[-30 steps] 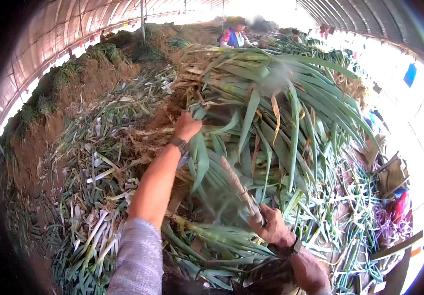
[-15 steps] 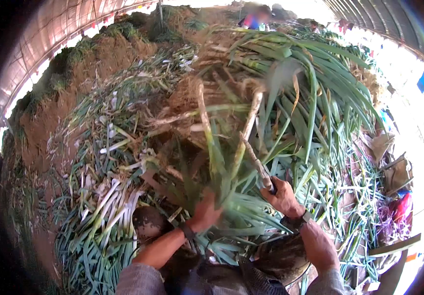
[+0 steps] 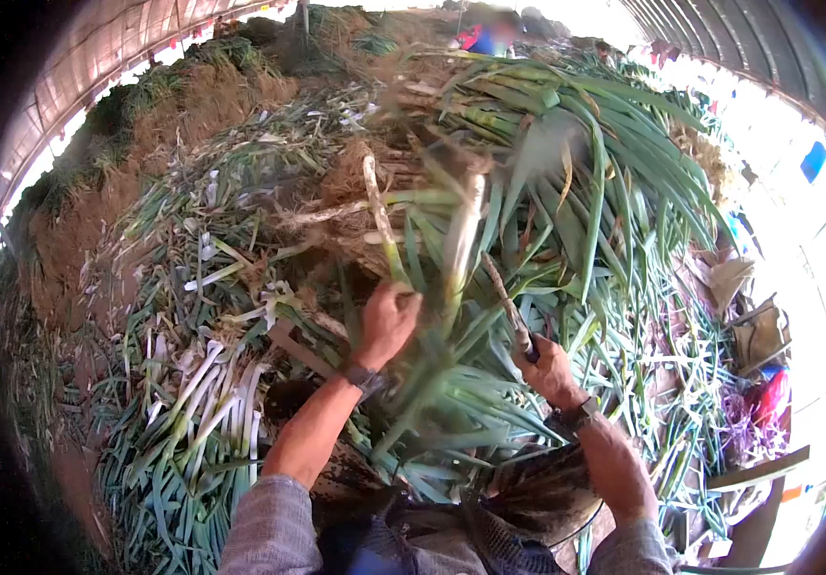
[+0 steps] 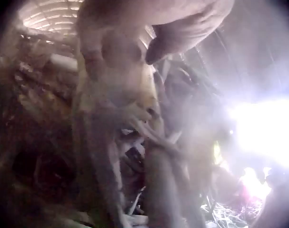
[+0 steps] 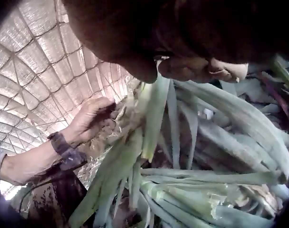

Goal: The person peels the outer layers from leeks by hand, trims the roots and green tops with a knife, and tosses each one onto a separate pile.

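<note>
Plastic tunnel roof overhead; leek heap (image 3: pixel 614 172) fills the ground ahead. Left hand (image 3: pixel 389 321): fingers curled round a leek bundle (image 3: pixel 458 251), held just above the lap, pale ends pointing away. Right hand (image 3: pixel 545 366): fingers closed on a thin tool (image 3: pixel 507 305), just beside the stalks. Judgement: grip low on the bundle, left thumb clear of the tool's path, strokes directed away from the body.

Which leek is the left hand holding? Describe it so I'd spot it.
Start at the heap of leeks filling the middle of the head view. At its near side the left hand grips one leek: it sticks up from the fist, pale end topmost, while the heap's leeks lie flat.
</note>
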`<state>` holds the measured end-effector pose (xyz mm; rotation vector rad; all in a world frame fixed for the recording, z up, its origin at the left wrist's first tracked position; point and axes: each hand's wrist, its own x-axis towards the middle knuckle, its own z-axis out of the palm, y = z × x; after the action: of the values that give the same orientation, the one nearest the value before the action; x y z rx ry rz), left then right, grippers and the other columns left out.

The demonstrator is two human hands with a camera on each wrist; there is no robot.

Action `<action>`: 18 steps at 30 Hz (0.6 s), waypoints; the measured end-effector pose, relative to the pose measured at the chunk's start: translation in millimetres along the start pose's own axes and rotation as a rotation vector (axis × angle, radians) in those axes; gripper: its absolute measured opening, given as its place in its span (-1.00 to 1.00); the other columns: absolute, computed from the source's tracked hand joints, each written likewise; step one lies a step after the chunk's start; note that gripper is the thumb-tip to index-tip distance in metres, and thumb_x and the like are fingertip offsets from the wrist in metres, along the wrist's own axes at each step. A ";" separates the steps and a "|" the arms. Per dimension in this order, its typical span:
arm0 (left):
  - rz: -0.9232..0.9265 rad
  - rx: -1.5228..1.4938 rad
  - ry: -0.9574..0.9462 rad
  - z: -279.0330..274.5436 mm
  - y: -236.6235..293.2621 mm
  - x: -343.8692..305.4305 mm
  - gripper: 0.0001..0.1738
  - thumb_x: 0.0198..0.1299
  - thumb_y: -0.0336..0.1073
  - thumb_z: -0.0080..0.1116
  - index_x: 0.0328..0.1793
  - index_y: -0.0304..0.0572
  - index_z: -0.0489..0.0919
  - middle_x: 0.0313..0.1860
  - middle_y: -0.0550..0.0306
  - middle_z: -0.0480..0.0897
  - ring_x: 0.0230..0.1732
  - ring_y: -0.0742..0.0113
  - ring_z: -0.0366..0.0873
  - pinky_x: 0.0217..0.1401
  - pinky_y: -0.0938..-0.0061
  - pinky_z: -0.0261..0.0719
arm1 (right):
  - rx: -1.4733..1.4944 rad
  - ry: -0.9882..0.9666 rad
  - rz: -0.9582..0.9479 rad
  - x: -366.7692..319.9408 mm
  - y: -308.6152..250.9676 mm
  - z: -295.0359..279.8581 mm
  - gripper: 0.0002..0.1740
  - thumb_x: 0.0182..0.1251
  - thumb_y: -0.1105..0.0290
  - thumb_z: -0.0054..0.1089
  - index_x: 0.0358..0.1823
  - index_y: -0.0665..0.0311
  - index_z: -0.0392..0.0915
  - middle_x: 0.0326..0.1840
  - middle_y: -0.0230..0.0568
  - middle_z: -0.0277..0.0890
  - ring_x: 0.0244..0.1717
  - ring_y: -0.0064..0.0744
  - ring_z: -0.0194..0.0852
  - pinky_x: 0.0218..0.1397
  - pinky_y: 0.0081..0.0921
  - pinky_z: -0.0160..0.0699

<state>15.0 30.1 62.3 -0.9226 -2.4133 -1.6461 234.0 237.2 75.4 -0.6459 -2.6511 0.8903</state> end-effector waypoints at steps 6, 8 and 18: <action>-0.106 0.219 -0.304 49.0 -42.6 21.1 -0.65 0.24 -0.17 0.30 0.02 -0.23 0.54 -0.23 0.00 0.68 -0.30 0.22 0.65 -0.24 0.25 0.65 | -0.224 -0.224 -0.093 -12.2 6.8 9.8 -0.63 0.22 0.07 0.26 -0.24 0.27 0.59 -0.41 0.09 0.63 -0.37 0.09 0.65 -0.23 -0.05 0.62; -0.214 -0.094 -0.324 56.6 -70.5 31.6 -0.54 0.21 -0.09 0.35 0.09 -0.24 0.56 -0.26 0.13 0.67 -0.29 0.26 0.62 -0.20 0.29 0.59 | -0.242 -0.250 -0.176 -15.5 8.8 9.9 -0.65 0.24 0.09 0.23 -0.25 0.29 0.60 -0.43 0.07 0.63 -0.38 0.09 0.65 -0.23 -0.07 0.62; -0.378 -1.034 -0.114 4.1 1.9 22.1 -0.58 0.26 -0.01 0.34 0.04 -0.17 0.62 -0.28 0.34 0.58 -0.29 0.51 0.47 -0.19 0.53 0.46 | -0.102 -0.141 -0.261 -18.8 -6.9 -9.4 -0.67 0.32 0.14 0.20 -0.31 0.32 0.57 -0.55 0.05 0.53 -0.51 0.10 0.54 -0.40 -0.09 0.53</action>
<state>-1.0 43.7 70.6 -0.6155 -1.7459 -3.1510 251.6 227.7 85.0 -0.2562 -2.8359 0.7547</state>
